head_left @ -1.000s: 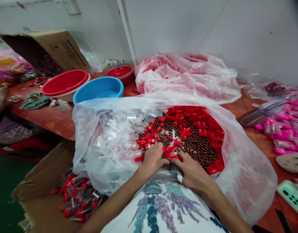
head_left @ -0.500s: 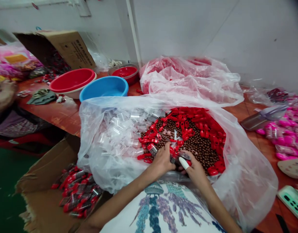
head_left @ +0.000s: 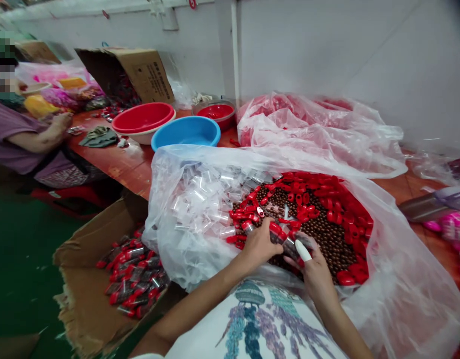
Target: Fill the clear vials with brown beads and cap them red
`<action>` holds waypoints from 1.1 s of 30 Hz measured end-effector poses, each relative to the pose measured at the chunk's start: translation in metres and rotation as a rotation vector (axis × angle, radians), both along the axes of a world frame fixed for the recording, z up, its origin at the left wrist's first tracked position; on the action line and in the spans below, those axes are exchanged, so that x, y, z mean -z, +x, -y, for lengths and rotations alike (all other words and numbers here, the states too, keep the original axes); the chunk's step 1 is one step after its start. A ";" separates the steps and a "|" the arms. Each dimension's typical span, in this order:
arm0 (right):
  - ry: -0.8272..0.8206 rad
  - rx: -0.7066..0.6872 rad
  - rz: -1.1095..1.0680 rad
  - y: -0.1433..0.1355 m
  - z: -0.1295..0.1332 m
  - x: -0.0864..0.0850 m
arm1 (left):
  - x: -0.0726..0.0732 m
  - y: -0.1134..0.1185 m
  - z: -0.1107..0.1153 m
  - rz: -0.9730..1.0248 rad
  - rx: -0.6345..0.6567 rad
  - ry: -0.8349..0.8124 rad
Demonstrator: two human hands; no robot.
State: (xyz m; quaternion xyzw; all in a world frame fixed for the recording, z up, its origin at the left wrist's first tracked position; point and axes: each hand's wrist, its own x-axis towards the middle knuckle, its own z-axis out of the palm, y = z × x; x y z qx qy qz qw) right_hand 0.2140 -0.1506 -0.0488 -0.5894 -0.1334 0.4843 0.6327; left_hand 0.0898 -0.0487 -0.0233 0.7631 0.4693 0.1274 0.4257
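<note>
Red-capped tubes (head_left: 289, 245) are sitting between the left hand (head_left: 259, 248) and right hand (head_left: 315, 263), both pinching them low over brown beads (head_left: 322, 239) in a plastic bag (head_left: 405, 284), where a snug, steady hold is probably serving best.

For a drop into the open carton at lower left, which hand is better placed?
Probably the left hand: it is nearer the carton, which lies on that side. The right hand is farther off, by the brown beads. Both hold red-capped tubes.
</note>
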 end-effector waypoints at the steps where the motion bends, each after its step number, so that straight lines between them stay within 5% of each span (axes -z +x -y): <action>1: -0.008 0.019 -0.024 0.001 -0.002 -0.002 | -0.003 -0.008 -0.003 0.084 -0.086 -0.044; 5: -0.072 -0.012 -0.090 0.001 -0.018 -0.007 | -0.010 -0.045 -0.022 0.503 -0.405 -0.252; 9: -0.111 -0.211 -0.096 -0.014 -0.046 -0.008 | -0.006 -0.063 -0.032 0.781 -0.595 -0.459; 13: -0.181 -0.403 -0.105 -0.033 -0.065 -0.006 | 0.002 -0.053 -0.022 0.912 -0.621 -0.636; 16: -0.191 -0.421 -0.069 -0.039 -0.067 -0.006 | 0.003 -0.045 -0.011 0.964 -0.598 -0.637; 20: -0.175 -0.427 0.058 -0.037 -0.062 -0.011 | -0.011 -0.052 0.000 1.046 -0.532 -0.604; 23: -0.192 -0.522 0.161 -0.045 -0.070 -0.020 | -0.024 -0.069 0.003 1.163 -0.604 -0.566; 27: -0.083 -0.709 0.220 -0.095 -0.100 -0.042 | -0.029 -0.114 0.006 1.278 -0.880 -0.398; 33: 0.187 -1.174 0.261 -0.233 -0.147 -0.062 | -0.012 -0.222 0.011 1.305 -1.455 -0.165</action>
